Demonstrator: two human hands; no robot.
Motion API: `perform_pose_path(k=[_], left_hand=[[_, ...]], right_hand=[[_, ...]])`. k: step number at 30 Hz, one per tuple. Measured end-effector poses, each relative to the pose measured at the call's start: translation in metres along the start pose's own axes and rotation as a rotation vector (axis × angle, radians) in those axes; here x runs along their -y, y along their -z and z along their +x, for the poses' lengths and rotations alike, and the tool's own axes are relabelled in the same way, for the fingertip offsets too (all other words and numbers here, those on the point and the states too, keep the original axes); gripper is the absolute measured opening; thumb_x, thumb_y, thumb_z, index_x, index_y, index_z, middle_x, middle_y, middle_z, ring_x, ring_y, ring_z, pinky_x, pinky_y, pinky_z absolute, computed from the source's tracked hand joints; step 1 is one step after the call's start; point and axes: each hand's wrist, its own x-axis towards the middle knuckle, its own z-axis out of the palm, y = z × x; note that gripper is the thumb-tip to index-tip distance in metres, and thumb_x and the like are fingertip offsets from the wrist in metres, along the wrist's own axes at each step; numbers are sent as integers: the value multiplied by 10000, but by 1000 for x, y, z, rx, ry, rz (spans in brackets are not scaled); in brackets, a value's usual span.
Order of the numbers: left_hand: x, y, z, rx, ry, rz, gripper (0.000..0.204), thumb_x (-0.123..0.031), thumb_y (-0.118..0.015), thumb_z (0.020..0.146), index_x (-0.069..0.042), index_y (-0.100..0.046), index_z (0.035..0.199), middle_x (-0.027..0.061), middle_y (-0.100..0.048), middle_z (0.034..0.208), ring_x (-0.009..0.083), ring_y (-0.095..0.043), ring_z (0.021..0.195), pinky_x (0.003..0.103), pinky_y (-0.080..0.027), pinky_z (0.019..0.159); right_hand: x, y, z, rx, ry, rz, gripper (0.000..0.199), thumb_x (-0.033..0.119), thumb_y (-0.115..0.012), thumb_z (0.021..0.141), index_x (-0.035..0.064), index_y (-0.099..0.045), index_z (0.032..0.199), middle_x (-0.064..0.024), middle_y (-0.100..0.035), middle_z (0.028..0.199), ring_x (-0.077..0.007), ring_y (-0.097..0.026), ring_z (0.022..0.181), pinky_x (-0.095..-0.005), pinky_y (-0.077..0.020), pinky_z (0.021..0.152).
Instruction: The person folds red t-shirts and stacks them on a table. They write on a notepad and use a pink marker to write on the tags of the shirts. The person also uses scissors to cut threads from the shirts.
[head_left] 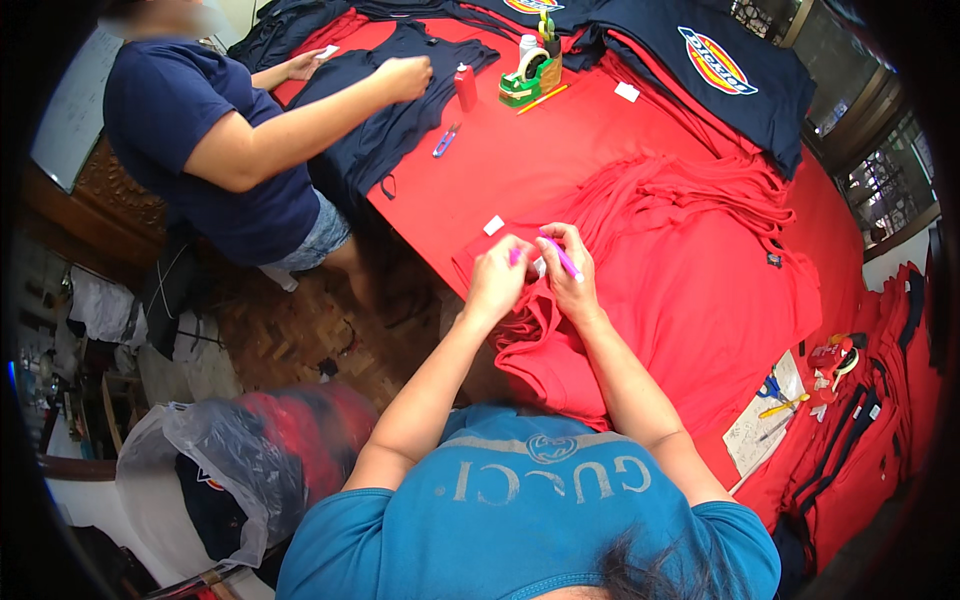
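Both my hands are close together over the near left edge of a pile of red garments [690, 275]. In my right hand [575, 285] a slim pink pen [560, 257] with a white end is gripped slantwise between the fingers. My left hand [497, 282] is closed, with a small pink piece [516, 256] showing at its fingertips; its kind is mostly hidden. A bit of white [541, 267] shows between the two hands, above the red folds. Just beyond my left hand, a small white slip [493, 225] lies on the red cloth.
Across the table a person [220, 140] handles dark garments. Near them are a red bottle [465, 88], blue thread snips [446, 140], a green tape dispenser [522, 80] and a yellow pencil [543, 99]. A plastic bag of garments [235, 470] stands at left; scissors [769, 388] lie at right.
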Motion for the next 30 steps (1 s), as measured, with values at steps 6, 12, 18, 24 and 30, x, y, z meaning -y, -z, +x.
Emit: perform_pose_path(k=[6,12,18,24,30], left_hand=[[54,8,55,-233,-67,432,233,-210,-620,919,-31,-671,1059,188,-670,1007,338,-647,972,419,-499,852],[18,18,48,35,54,64,228,-197,-635,917,-18,-693,1046,118,-707,867,207,-669,798,331,-510,786],[20,6,35,158,33,-190,212,-118,-558,975,42,-687,1024,71,-707,903,129,-647,835,273,-503,776],[18,0,20,140,30,-308,226,-139,-562,975,37,-684,1047,73,-692,876,142,-638,825,272,-491,785],[-39,22,-27,-458,-534,-72,163,-66,-555,945,32,-646,1037,144,-667,860,213,-662,782,295,-515,723]], right_hand=[[5,3,-1,75,-95,174,183,175,-602,953,30,-584,1064,-14,-569,675,-68,-540,579,-239,-422,522],[-4,0,-1,0,-193,503,111,112,-586,957,21,-599,1019,-22,-619,815,-86,-582,750,-237,-465,672],[-3,1,-2,12,-203,492,98,98,-584,956,3,-608,957,-27,-629,857,-91,-580,792,-247,-472,713],[-8,-4,-2,-42,-185,539,105,111,-575,961,8,-591,945,-18,-626,838,-71,-573,770,-238,-457,659],[1,-6,12,-4,-227,715,210,154,-551,991,60,-523,1176,-33,-595,939,-97,-584,820,-241,-468,697]])
